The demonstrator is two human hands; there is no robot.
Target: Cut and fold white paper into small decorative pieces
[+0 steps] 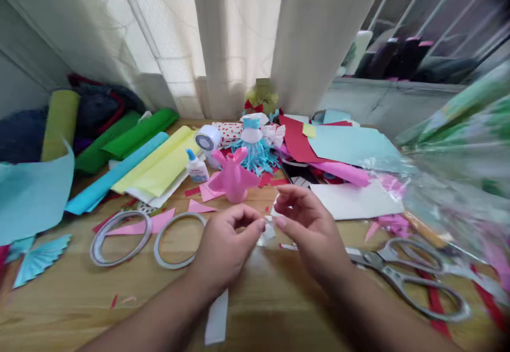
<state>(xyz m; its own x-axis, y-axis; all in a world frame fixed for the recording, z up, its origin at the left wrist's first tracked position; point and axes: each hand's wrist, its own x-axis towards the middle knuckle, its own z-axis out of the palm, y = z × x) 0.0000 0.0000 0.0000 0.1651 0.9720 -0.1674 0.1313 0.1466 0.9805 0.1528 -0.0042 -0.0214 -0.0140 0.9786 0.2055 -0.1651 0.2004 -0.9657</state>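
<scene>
near the middle of a wooden table (59, 309) — two bare hands, close together but apart, the left hand (225, 248) pinching a small white paper scrap (268, 232) between thumb and fingertips, the right hand (313, 230) curled just beside it, contact with the scrap too small to tell. just beyond the hands, a pink paper dress figure (233, 177) standing upright, with a blue fringed paper figure (255, 155) farther back and a white glue bottle with a blue cap (198, 169) to the left, its label print too small to read. near left, two grey tape rings (93, 246) lying side by side, beside a pink paper triangle (139, 224). near right, silver scissors (392, 275) with looped handles, lying over red paper strips (434, 301). under the left wrist, a white paper strip (217, 317). far left, yellow paper (159, 161) and green paper rolls (139, 131) — far right, red card (297, 139) and pale blue card (350, 147) in a loose pile, with crinkled floral cellophane (458, 182) at the right edge.
</scene>
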